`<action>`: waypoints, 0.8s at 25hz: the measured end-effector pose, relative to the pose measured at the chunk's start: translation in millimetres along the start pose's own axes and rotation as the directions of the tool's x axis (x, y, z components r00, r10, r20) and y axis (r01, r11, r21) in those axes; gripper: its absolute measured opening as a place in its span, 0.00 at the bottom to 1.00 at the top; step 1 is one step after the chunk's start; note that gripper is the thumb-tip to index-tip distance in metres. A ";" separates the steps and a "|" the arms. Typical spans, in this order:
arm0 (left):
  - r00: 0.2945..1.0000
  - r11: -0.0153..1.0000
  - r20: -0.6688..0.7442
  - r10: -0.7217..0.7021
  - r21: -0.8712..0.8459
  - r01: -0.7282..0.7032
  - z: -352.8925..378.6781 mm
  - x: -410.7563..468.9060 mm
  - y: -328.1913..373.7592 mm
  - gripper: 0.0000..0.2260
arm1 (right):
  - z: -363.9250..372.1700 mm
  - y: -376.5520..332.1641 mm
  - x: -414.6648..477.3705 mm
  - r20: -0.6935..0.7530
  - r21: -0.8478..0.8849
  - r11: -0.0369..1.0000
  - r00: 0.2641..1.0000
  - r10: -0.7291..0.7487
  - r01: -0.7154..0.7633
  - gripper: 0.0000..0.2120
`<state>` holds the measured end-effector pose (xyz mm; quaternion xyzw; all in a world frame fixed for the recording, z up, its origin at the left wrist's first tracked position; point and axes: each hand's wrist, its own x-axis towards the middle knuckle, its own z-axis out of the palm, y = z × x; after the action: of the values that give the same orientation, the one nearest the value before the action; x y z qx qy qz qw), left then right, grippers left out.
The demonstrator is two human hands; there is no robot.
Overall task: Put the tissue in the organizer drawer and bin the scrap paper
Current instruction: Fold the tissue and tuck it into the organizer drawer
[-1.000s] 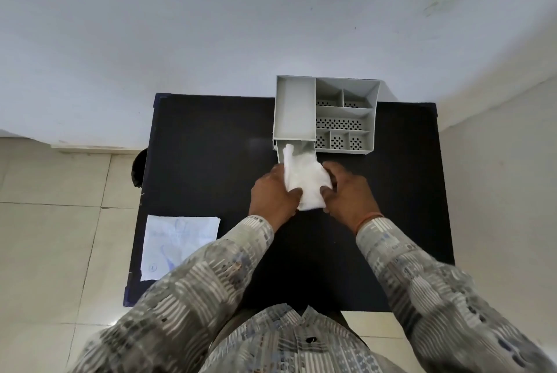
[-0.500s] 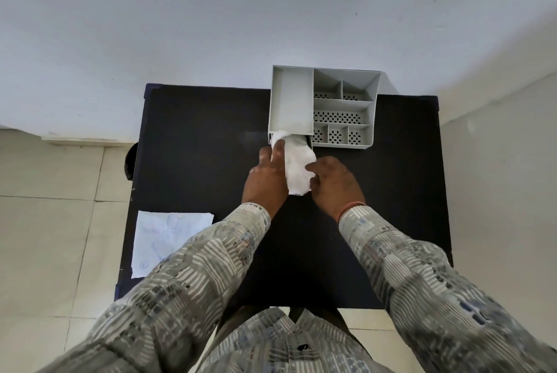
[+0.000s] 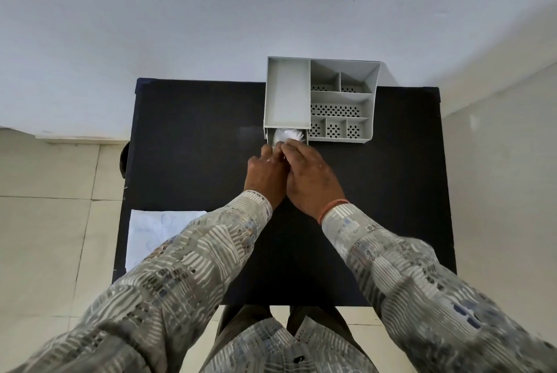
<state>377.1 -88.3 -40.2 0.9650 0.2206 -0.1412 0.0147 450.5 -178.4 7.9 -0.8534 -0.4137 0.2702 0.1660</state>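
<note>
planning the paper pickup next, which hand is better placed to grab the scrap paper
Left, probably. The scrap paper lies at the table's near left edge, beside the left sleeve. Both hands are at the drawer with the tissue, but the right hand would have to cross over.

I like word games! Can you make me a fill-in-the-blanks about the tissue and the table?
1. The tissue sits in the organizer's open ____.
2. The table is coloured ____.
3. The scrap paper lies under the ____ sleeve.
4. An orange band is on the ____ wrist.

Missing words: drawer; black; left; right
</note>
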 end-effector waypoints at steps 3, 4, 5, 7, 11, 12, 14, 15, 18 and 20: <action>0.997 0.979 0.000 -0.083 -0.189 0.082 8.2 0.1 -9.0 0.28 | -2.7 -6.7 27.5 0.241 0.120 0.991 0.970 0.025 -0.055 0.36; 0.994 0.954 -0.021 -0.112 -0.281 0.101 8.2 -5.4 -13.8 0.29 | -3.2 -4.2 37.1 0.274 0.141 0.986 0.961 0.047 -0.089 0.36; 0.989 0.934 -0.080 -0.126 -0.345 0.091 10.0 -12.6 -17.6 0.28 | -2.3 -1.1 45.1 0.295 0.144 0.984 0.954 0.059 -0.106 0.34; 0.976 0.922 -0.190 -0.110 -0.385 0.029 18.6 -27.6 -19.5 0.22 | 2.8 5.7 56.1 0.329 0.078 0.995 0.944 0.028 -0.056 0.31; 0.990 0.905 -0.117 -0.081 -0.425 0.024 25.2 -30.8 -15.3 0.16 | 9.6 12.4 67.5 0.345 -0.028 0.992 0.932 -0.109 0.126 0.27; 0.986 0.875 -0.109 -0.123 -0.481 0.056 23.8 -26.6 -15.9 0.14 | 7.6 12.0 65.8 0.293 0.020 0.993 0.949 -0.113 0.113 0.26; 0.970 0.806 -0.110 -0.215 -0.580 0.113 17.3 -18.5 -15.3 0.11 | 2.4 12.6 54.4 0.072 0.165 0.984 0.995 -0.072 0.059 0.25; 0.961 0.780 -0.109 -0.254 -0.611 0.137 12.6 -14.6 -13.8 0.13 | 1.3 15.6 44.9 -0.061 0.234 0.971 0.998 -0.023 0.036 0.24; 0.939 0.751 -0.088 -0.334 -0.627 0.208 2.4 0.6 -12.1 0.18 | 4.4 28.2 14.9 -0.237 0.263 0.961 0.961 0.145 -0.080 0.20; 0.935 0.770 -0.067 -0.349 -0.590 0.245 -1.5 12.7 -14.4 0.14 | 11.1 39.9 12.1 -0.087 0.155 0.968 0.974 0.211 -0.196 0.20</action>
<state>382.3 -69.8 -41.8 0.8767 0.4031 0.0153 0.2620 474.6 -192.1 -25.1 -0.8898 -0.2937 0.2710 0.2202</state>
